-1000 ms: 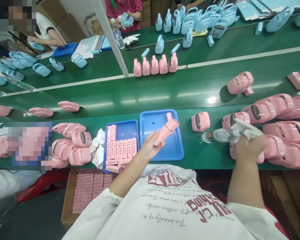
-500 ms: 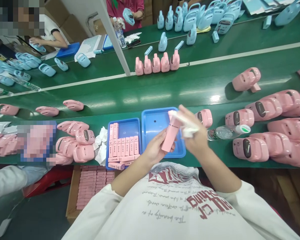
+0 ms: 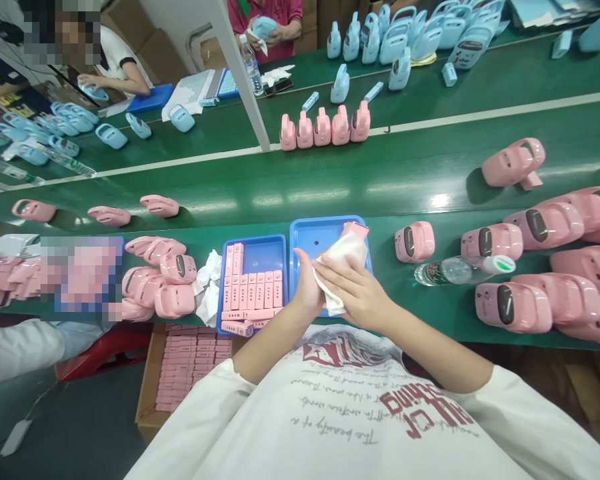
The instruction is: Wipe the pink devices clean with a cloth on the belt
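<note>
My left hand [image 3: 305, 283] grips a long pink plastic piece [image 3: 354, 239] above the right blue tray [image 3: 305, 237]. My right hand [image 3: 363, 293] presses a white cloth [image 3: 333, 267] around that piece, fingers closed over the cloth. The left blue tray [image 3: 260, 253] beside it holds several small pink button panels in rows. A clear plastic bottle [image 3: 455, 270] lies on its side to the right of my hands.
Pink toy shells [image 3: 515, 303] crowd the green table at right and at left [image 3: 165, 280]. A row of pink pieces [image 3: 325, 128] stands on the green belt. A carton of pink panels [image 3: 190, 367] sits below the table. Other people handle blue shells [image 3: 420, 37] across the belt.
My right hand came from the bottle at the right with the cloth and now wraps it over the pink piece, which my left hand drew closer to me.
</note>
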The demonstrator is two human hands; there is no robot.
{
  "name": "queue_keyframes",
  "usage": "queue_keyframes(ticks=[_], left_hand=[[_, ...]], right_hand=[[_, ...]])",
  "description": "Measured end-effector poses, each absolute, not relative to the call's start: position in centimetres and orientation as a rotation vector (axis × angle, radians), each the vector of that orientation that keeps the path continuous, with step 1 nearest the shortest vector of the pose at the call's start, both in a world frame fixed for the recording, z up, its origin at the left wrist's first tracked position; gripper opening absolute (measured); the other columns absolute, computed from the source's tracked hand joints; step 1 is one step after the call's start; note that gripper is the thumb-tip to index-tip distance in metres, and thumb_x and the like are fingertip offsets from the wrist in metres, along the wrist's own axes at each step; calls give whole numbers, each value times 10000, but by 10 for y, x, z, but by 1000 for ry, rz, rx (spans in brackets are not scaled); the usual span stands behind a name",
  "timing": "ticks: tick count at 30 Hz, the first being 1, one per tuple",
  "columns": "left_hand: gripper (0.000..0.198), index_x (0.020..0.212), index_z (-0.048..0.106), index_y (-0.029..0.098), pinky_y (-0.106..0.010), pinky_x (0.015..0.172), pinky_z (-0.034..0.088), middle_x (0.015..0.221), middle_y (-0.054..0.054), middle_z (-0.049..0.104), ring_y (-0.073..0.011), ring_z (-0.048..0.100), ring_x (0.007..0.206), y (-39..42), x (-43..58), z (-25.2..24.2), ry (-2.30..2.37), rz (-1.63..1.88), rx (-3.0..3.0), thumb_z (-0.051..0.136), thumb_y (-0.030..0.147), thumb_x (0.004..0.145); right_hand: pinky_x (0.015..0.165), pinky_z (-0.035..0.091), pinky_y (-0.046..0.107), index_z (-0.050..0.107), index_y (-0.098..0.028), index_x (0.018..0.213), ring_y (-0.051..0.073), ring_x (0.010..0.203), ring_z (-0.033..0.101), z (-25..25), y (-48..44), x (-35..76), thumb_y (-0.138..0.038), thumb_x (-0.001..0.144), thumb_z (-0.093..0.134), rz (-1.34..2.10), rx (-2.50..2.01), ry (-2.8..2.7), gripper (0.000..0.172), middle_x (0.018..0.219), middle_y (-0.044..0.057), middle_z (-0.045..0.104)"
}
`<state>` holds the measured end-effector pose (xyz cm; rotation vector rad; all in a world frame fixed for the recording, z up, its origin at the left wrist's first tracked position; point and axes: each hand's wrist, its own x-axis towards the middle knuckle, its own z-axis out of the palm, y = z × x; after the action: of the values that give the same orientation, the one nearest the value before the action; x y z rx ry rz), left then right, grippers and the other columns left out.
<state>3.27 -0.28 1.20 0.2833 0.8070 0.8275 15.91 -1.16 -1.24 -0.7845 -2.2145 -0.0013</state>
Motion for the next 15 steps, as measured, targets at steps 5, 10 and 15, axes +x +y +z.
queue_keyframes(ticks=[5,10,15], left_hand=[[819,1017,599,155,-193,331,199,594,5,547,-56,393,351,-7,32,10,770,875,509,319,864,717],[552,911,495,185,-181,347,288,668,26,598,-60,465,374,-7,27,14,683,860,586,730,611,650],[522,830,540,154,-217,473,430,648,8,602,-103,562,519,-5,34,11,814,898,547,760,582,630]], right_hand=[[1152,295,492,610,-186,1223,270,1290,489,-15,7,177,-465,894,505,475,-1122,-1597,444,1273,107,614],[906,552,429,600,-186,1133,240,1087,631,-8,20,184,-646,907,310,875,-1208,-811,589,1082,93,672],[878,567,405,620,-180,1027,247,1107,619,-4,3,166,-648,873,418,1001,-1162,-778,533,1040,103,681]])
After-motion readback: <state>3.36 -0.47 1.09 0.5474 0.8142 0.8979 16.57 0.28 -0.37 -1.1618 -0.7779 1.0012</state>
